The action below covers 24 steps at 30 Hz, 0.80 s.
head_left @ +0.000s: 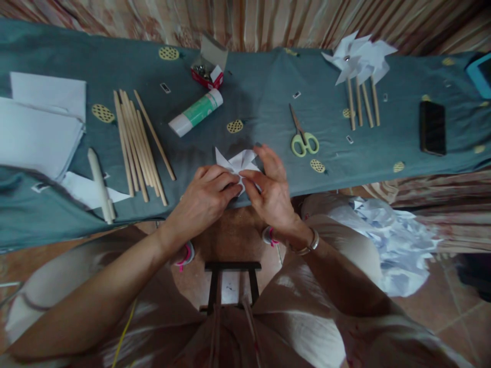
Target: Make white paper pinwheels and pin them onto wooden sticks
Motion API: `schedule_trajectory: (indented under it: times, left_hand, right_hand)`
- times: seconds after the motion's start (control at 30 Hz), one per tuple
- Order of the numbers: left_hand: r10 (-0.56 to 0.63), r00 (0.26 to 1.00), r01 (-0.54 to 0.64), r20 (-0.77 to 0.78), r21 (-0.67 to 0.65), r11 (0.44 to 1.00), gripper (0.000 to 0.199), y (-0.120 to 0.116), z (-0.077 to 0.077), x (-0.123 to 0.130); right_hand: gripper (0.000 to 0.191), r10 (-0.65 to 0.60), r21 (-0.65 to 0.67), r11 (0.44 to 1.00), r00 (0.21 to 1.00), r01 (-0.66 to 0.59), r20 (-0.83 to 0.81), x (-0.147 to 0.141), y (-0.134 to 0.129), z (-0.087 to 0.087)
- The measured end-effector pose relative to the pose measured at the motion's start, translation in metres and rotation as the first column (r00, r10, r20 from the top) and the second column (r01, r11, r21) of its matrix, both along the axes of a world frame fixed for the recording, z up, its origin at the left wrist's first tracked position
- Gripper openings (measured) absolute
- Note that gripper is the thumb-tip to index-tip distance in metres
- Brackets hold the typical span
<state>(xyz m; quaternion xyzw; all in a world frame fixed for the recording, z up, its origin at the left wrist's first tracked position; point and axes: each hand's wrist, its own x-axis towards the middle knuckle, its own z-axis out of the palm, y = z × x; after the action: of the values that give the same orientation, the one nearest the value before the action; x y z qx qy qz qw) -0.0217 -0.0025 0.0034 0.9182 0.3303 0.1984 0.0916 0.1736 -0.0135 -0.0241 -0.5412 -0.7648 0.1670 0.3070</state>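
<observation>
A white paper pinwheel (242,160) with folded blades lies at the table's front edge, between my two hands. My left hand (209,191) is closed on its left side, thumb and fingers pinching near the middle. From the right, my right hand (268,189) pinches the paper near the centre with thumb and index finger, while its other fingers reach over the right blade. My fingertips hide part of the centre, so I cannot see whether a pin is there. Green-handled scissors (304,138) lie to the right of my hands, and a glue stick (197,112) lies beyond them.
Several wooden sticks (140,148), a white pen-shaped tool (100,186) and white paper sheets (38,133) lie left. A red box (207,76) of small metal pieces stands behind. Finished pinwheels (362,59) and a phone (432,128) lie right. A bag of paper scraps (399,245) sits below.
</observation>
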Motion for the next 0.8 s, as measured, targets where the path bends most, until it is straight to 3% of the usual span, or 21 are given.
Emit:
schedule_trajectory:
  times: [0.27,0.5,0.8]
  left_hand:
    - [0.017,1.000,-0.016,0.015,-0.027,1.000,0.023,0.001,0.000,-0.002]
    - [0.180,0.977,-0.174,0.110,-0.060,0.983,0.026,0.012,0.000,-0.019]
    - [0.389,0.864,-0.292,0.321,-0.310,0.905,0.025,0.009,0.006,-0.028]
  right_hand:
    - [0.029,0.019,0.028,0.999,0.981,-0.025,0.191,-0.004,-0.008,0.017]
    - [0.032,0.081,-0.024,0.997,0.965,-0.078,0.250,0.000,-0.005,0.026]
    - [0.027,0.087,0.055,0.993,0.973,-0.100,0.213,0.000,0.005,0.016]
